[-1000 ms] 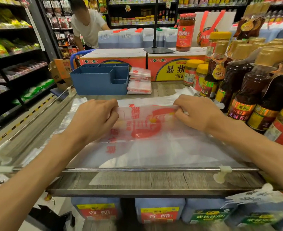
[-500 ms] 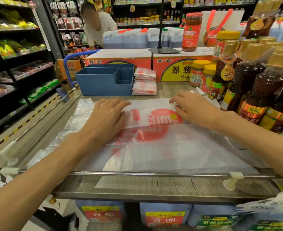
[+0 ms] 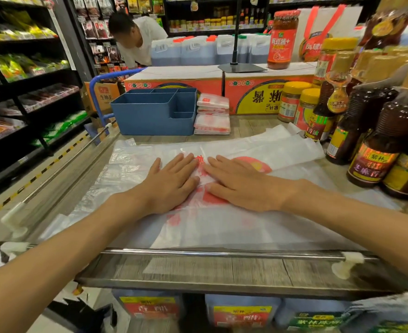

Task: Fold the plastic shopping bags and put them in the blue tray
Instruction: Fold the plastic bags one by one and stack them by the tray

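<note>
A clear plastic shopping bag (image 3: 222, 224) with red print lies spread on the wooden shelf top, its far edge folded toward me. My left hand (image 3: 171, 183) and my right hand (image 3: 241, 183) press flat on the fold, side by side, fingers straight and nearly touching at the middle. More loose bags (image 3: 126, 169) lie underneath and stick out at the left. The blue tray (image 3: 155, 116) with its compartments stands at the back, left of centre. A stack of folded bags (image 3: 212, 114) sits just right of the tray, outside it.
Dark sauce bottles (image 3: 375, 150) and jars (image 3: 291, 102) crowd the right side. Red cartons (image 3: 253, 92) line the back. A metal rail (image 3: 222, 253) runs along the near edge. A person in a white shirt (image 3: 138, 37) bends over in the aisle behind.
My hands carried the bag's far edge toward me and laid it down, then slid inward from the corners to the middle. They went from pinching the edge to lying flat.
</note>
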